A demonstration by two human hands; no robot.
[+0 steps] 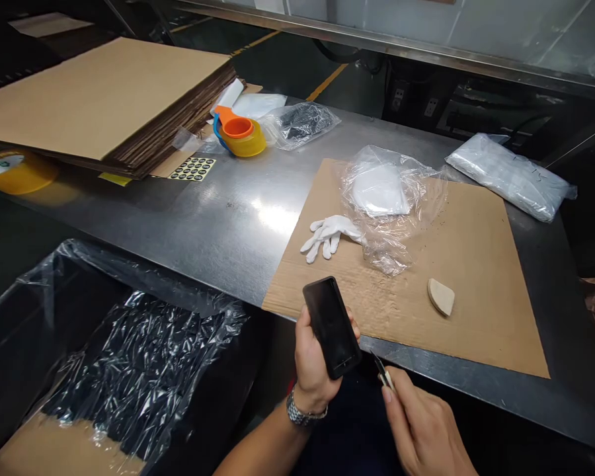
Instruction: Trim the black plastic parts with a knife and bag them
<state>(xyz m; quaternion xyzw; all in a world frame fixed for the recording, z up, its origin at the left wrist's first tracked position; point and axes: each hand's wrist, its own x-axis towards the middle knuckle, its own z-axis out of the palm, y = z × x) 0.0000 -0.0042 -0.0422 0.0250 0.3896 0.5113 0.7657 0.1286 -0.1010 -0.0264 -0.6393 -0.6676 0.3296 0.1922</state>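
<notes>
A black rectangular part (331,325), like a shallow frame or case, is held tilted in my left hand (315,363), thumb along its left side and fingertips at its right edge. My right hand (421,423) is closed around a small knife (383,370) with a pale handle, its dark blade pointing up and left, a little right of the black part. Both hands are at the table's front edge. Beyond them a cardboard sheet (480,277) bears a white glove (332,231), a clear plastic bag with white contents (379,188) and a beige wedge-shaped pad (441,297).
Flat cardboard (104,92) is stacked at the back left of the metal table (193,225), near an orange tape dispenser (240,131) and a sticker sheet (193,169). A wrapped package (513,175) lies back right. Left below, a box holds black plastic-wrapped items (149,363).
</notes>
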